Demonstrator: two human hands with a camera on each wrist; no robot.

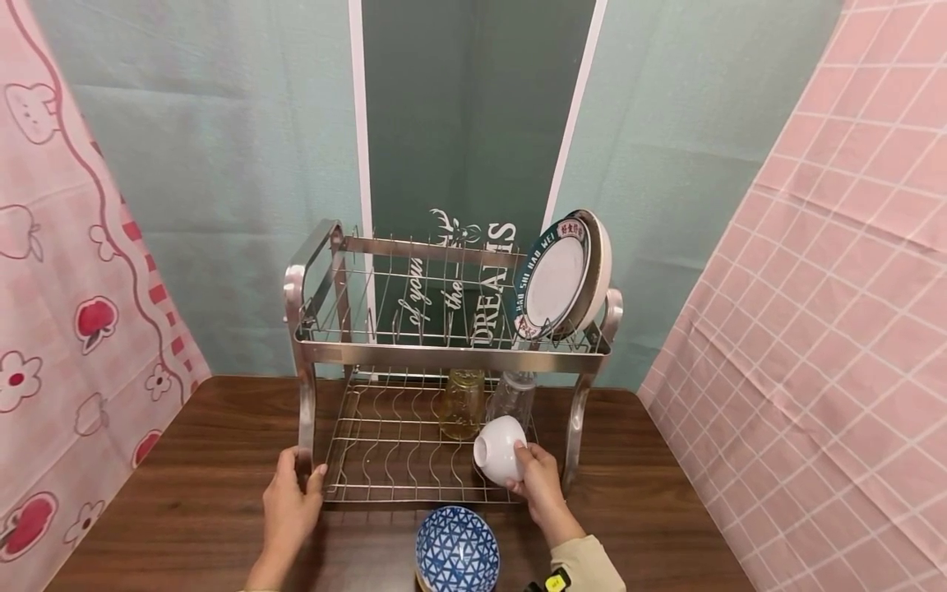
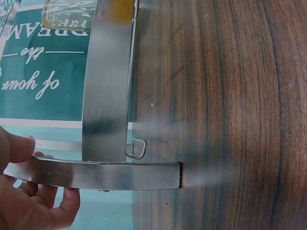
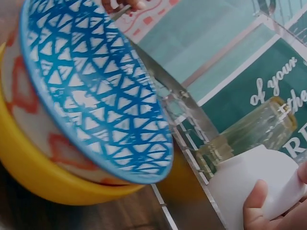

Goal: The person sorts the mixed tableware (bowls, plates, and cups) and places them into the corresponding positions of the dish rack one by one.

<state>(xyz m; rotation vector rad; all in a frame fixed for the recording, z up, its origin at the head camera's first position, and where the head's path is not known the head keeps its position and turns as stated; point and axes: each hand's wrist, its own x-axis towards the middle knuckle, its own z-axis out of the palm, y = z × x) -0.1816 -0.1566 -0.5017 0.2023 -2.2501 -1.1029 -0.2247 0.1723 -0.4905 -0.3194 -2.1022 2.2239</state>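
A white bowl (image 1: 500, 450), tipped on its side with its foot facing left, is held by my right hand (image 1: 538, 485) at the right front of the dish rack's lower tier. In the right wrist view, thumb and fingers grip the bowl (image 3: 259, 184) by its rim side. My left hand (image 1: 292, 501) grips the left front leg of the metal dish rack (image 1: 444, 356); in the left wrist view the fingers curl round that leg (image 2: 105, 175). Behind the white bowl, an amber glass (image 1: 463, 407) and a clear glass (image 1: 512, 399) stand on the lower tier.
A blue-and-white patterned bowl (image 1: 457, 549) sits in front of the rack, stacked in a yellow bowl (image 3: 72, 189). On the upper tier's right side, a green-rimmed plate (image 1: 556, 279) leans with a bowl (image 1: 602, 271) behind it. Pink cloth walls (image 1: 836, 247) flank the wooden table (image 1: 651, 526).
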